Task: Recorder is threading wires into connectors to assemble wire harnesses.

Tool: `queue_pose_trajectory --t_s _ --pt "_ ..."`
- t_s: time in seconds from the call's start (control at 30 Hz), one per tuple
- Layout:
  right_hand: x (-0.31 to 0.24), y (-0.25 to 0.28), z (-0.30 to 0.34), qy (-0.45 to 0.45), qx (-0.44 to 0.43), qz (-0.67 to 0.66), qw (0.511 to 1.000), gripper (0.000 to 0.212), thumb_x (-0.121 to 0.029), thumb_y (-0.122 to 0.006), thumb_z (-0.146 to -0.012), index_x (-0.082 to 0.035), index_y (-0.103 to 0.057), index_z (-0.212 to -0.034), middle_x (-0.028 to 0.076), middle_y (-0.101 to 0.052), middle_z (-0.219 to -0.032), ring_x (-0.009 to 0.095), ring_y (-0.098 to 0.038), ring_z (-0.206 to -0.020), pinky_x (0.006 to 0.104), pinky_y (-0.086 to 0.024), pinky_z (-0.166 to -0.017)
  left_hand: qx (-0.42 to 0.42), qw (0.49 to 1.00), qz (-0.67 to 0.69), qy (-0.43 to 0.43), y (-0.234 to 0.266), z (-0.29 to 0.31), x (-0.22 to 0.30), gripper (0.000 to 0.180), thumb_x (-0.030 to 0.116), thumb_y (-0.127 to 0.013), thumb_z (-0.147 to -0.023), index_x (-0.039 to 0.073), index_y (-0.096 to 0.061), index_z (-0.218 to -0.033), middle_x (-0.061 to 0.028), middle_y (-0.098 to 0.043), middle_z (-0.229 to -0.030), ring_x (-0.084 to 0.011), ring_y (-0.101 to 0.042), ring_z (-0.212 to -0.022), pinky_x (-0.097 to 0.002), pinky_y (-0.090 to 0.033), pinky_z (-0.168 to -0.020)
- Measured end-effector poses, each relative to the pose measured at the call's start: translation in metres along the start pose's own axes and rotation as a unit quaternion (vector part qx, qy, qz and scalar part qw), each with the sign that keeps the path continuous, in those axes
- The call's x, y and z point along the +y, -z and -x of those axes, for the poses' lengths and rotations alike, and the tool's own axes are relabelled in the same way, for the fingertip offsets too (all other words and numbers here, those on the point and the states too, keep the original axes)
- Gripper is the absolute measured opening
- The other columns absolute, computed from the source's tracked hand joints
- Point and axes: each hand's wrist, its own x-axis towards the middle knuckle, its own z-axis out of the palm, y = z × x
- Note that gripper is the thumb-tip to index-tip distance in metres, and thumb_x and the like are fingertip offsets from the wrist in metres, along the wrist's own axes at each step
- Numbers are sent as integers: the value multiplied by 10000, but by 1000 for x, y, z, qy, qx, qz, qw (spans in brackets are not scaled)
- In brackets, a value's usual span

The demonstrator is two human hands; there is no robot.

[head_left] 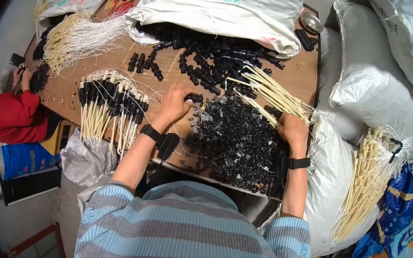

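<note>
The left hand (176,103) pinches a black connector (195,98) and the right hand (293,130) grips pale cords (271,90), with small black parts (238,143) heaped between them, apparently for easy reach.

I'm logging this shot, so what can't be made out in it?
All in the head view:
Right hand: its palm and exact grip, hidden by the back of the hand.
Big white sack: its top, cut off by the upper edge; its inside, mostly hidden by its own fabric.
Small dark pieces: individual shapes, mostly too small.
Co-worker's hands: anything held, too small.
</note>
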Motion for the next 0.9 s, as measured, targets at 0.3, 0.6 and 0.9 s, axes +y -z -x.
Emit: queue_pose_trajectory --t_s 0.3,0.6,0.9 --pt "6 5 -5 37 -60 11 997 189 -118 -689 -696 -35 -649 -861 218 -657 -816 394 -641 -820 457 -502 -716 22 995 66 75 2 5 1 291 50 -647 -727 72 -667 -1017 -154 -634 -1011 -322 -581 -1017 -393 -458 -913" --pt "-25 30 50 158 0 -224 962 264 -80 -638 -841 -51 -629 -1104 142 -626 -804 265 -594 -706 349 -475 -670 1 961 258 104 13 54 19 342 -28 -611 -739 34 -642 -1074 -69 -687 -922 -139 -633 -810 -267 -490 -733" --pt "-76 -14 45 261 220 -152 927 135 -118 -673 -824 -68 -684 -949 104 -613 -777 308 -611 -683 397 -478 -629 68 985 66 145 58 92 -2 382 7 -603 -738 55 -639 -1115 -132 -693 -949 -255 -676 -899 -319 -503 -819"
